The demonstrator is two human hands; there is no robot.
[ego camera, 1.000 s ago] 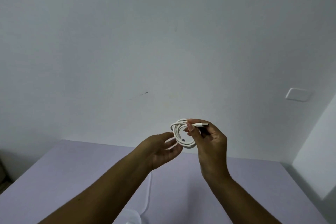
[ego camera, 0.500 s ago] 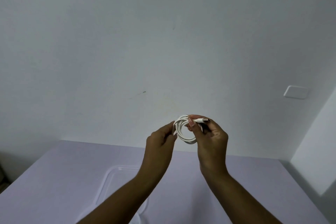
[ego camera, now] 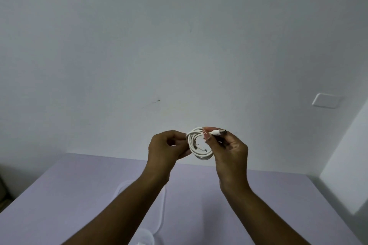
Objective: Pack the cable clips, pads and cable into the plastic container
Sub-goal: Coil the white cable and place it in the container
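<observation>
A white cable [ego camera: 199, 146], wound into a small coil, is held up in the air in front of the wall. My right hand [ego camera: 229, 151] pinches the coil at its top, and the plug end sticks out to the right past the thumb. My left hand [ego camera: 167, 147] has its fingers curled and pinches the coil's left side. Below my left forearm, part of the clear plastic container [ego camera: 162, 209] lies on the lilac table [ego camera: 79, 195]; most of it is hidden by the arm. No clips or pads are in view.
A plain white wall fills the upper view, with a white switch plate [ego camera: 326, 100] at the right. The table's far edge meets the wall. A white side wall [ego camera: 348, 161] stands at the right.
My left hand turned from palm-up under the coil to gripping its left side. The coil has been held at about the same height by my right hand.
</observation>
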